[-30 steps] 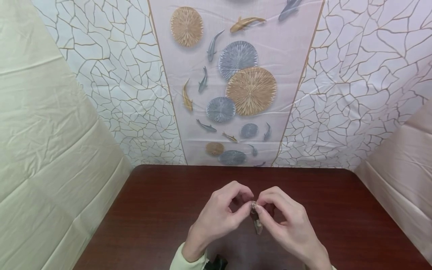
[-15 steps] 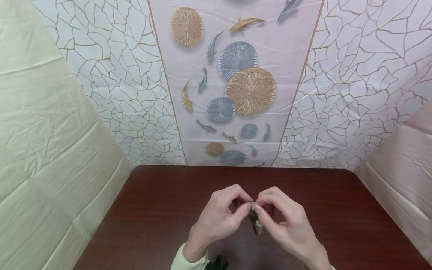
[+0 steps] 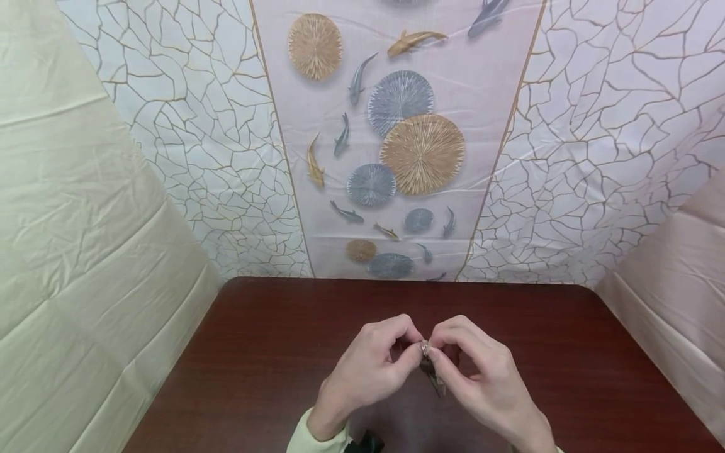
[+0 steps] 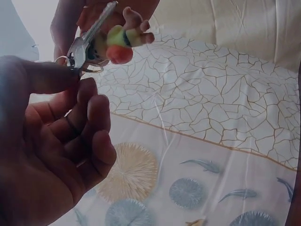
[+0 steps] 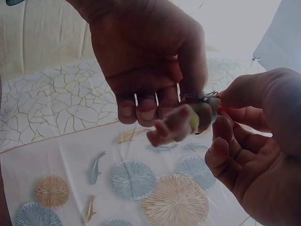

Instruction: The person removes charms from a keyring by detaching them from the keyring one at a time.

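Both hands meet over the table and pinch the top of a small bunch of keys. My left hand (image 3: 368,362) pinches at the metal key ring (image 3: 425,348) between thumb and index finger. On its other side, my right hand (image 3: 493,377) pinches the same ring. A silver key (image 4: 98,27) sticks out above the left thumb in the left wrist view. Beside it dangles a small figurine charm (image 4: 123,38), yellow-green with a red part; it looks blurred in the right wrist view. The fingertips hide part of the ring.
A dark red-brown table (image 3: 272,340) lies under the hands. Behind it hangs a patterned cloth (image 3: 374,126) with fish and round motifs. Pale cloth (image 3: 85,251) walls stand on both sides. Something black (image 3: 365,442) shows at the left sleeve.
My left hand has dipped slightly, its index finger drawing closer over the ring. The hanging keys and charm have swung and turned a little. The right hand has hardly moved.
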`<state>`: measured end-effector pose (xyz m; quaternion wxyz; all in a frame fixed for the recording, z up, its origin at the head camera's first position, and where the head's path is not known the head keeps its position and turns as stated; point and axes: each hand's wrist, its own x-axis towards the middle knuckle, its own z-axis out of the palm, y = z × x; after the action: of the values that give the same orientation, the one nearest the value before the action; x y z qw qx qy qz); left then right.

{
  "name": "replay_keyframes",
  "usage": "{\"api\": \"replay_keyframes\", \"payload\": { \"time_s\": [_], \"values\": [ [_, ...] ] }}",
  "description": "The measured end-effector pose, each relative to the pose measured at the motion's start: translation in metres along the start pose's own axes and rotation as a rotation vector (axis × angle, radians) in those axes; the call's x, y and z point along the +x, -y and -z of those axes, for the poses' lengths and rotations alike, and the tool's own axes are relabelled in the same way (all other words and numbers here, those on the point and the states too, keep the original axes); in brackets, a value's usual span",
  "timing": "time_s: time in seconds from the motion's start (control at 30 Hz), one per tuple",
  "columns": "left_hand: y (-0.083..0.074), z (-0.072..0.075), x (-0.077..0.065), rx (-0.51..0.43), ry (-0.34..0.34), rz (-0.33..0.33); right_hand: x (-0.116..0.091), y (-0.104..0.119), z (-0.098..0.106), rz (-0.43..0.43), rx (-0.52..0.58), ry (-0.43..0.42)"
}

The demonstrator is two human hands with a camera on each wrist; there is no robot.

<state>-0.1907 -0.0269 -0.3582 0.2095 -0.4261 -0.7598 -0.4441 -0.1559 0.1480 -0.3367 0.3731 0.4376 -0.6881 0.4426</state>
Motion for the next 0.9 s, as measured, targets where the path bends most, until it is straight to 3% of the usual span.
{"api": "replay_keyframes", "payload": {
  "time_s": [0.13,0.33,0.43,0.53,0.9],
  "values": [
    [0.0004,0.0001,0.0009,0.004,-0.042,-0.031,-0.0012,-0.0011,0.0016,-0.013,-0.007,-0.004],
    [0.0013,-0.0004,0.0039,0.008,-0.111,-0.184,-0.0074,-0.0077,0.0030,-0.024,0.020,-0.007],
    [0.0008,-0.0006,0.0043,0.007,-0.131,-0.220,-0.0075,-0.0080,0.0030,-0.026,0.026,-0.005],
    [0.0003,-0.0006,0.0035,-0.006,-0.131,-0.209,-0.0063,-0.0066,0.0021,-0.024,0.024,-0.001],
    [0.0010,-0.0005,0.0010,-0.073,-0.118,-0.074,-0.0042,-0.0042,0.0003,-0.015,-0.009,0.002]
  ]
}}
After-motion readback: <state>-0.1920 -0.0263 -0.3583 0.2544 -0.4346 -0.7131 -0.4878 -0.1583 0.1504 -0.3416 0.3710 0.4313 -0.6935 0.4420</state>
